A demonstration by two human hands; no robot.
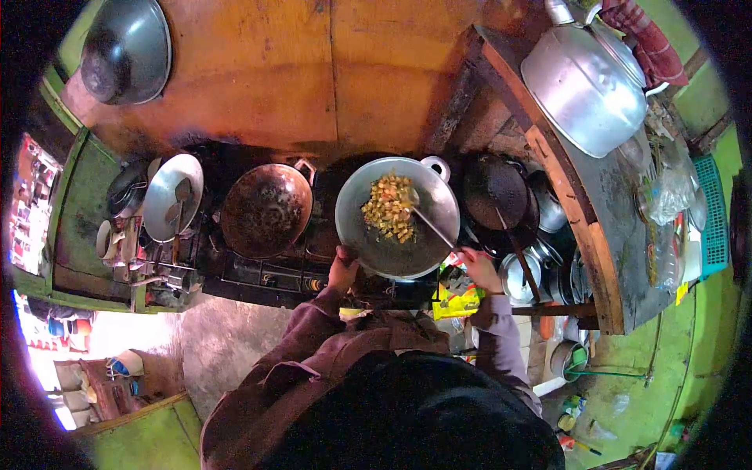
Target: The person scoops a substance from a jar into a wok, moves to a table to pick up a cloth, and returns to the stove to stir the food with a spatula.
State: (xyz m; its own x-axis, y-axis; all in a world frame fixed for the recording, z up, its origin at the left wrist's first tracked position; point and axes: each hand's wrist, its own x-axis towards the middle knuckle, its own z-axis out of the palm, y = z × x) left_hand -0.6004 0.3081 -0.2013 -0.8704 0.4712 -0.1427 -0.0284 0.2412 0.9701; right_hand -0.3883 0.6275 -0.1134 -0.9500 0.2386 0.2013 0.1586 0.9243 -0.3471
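Note:
A large silver wok (354, 235) sits on the stove, holding diced, yellowish-brown food (389, 205) heaped toward its upper middle. My left hand (343, 272) is closed at the wok's lower-left rim, where its near handle would be; the handle itself is covered by my fingers. The wok's other ring handle (436, 168) shows at the upper right. In my right hand (480, 271) is the long thin handle of a metal spatula (435, 226), slanting down into the wok. Its head lies at the right edge of the food, partly hidden.
Left of the wok stand a browned, worn wok (266, 211) and a pale pan (168, 202) with utensils in it. Dark pans (495, 192) and pots crowd the right. A big kettle (587, 86) stands on the wood-edged counter (603, 258). A yellow packet (457, 301) lies below my right hand.

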